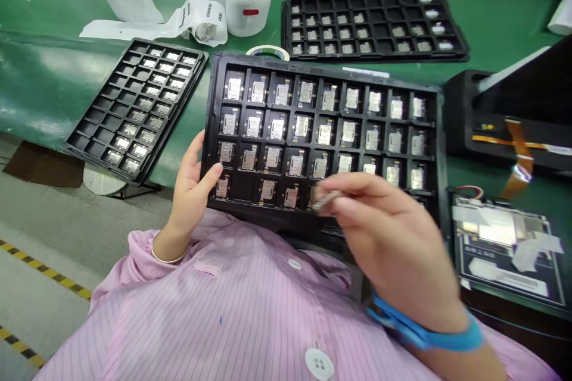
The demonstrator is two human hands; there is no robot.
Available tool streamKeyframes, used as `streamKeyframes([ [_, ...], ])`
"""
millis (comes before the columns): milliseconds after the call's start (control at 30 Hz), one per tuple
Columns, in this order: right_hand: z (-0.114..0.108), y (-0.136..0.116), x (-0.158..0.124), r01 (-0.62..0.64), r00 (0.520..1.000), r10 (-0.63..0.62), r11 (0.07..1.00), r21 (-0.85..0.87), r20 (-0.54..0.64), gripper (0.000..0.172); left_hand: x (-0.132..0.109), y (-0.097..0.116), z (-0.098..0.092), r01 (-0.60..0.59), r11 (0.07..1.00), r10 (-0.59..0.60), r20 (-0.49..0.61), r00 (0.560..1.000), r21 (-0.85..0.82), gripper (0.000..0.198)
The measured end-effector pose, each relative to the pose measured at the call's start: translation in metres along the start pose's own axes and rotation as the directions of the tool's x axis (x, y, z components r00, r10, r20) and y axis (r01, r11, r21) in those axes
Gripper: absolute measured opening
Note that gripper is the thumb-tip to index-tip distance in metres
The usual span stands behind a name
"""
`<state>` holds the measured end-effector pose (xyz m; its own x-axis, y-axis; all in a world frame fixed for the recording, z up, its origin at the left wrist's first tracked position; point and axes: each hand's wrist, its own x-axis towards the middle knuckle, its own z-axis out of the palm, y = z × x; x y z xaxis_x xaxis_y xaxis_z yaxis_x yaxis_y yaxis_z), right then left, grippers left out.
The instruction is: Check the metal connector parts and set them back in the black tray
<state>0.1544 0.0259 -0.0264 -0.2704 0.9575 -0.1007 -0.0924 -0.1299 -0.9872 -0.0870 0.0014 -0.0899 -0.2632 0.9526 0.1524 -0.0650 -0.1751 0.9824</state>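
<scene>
My left hand (193, 181) grips the left edge of a black compartment tray (440, 155), its thumb over the rim. Small circuit boards with silvery metal card holders (296, 164) lie in most of the tray's pockets. In the front row, the second pocket (242, 186) from the left has no board in it. Over the front row, my right hand (384, 232) pinches a small circuit board (326, 199) between thumb and fingers, slightly blurred. A blue wrist strap (429, 333) circles the right wrist. Some front-row pockets are hidden behind this hand.
Part-filled black trays lie at the left (134, 107) and at the back (384, 24). White label rolls (250, 3) and a tape ring (268, 52) are behind the held tray. A black fixture (465, 107) with an orange flex cable (518, 158) and a test board (504, 250) stand right.
</scene>
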Motion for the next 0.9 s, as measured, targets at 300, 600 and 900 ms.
streamKeyframes([
  [300,-0.065,-0.011,-0.023,-0.349,0.849,0.483,0.817,0.459,-0.215,0.017,0.001,0.003,0.002,-0.013,0.999,0.015,-0.047,0.999,0.047,0.055],
  [600,-0.101,0.016,-0.020,-0.034,0.774,-0.046,0.993,-0.114,-0.632,0.011,0.001,0.004,0.001,-0.054,0.993,0.060,-0.051,0.997,0.108,0.055],
  [900,-0.125,0.031,-0.018,-0.397,0.754,-0.135,0.687,-0.609,-0.643,0.032,-0.001,0.007,0.004,-0.018,0.994,0.029,-0.098,0.995,0.109,0.056],
])
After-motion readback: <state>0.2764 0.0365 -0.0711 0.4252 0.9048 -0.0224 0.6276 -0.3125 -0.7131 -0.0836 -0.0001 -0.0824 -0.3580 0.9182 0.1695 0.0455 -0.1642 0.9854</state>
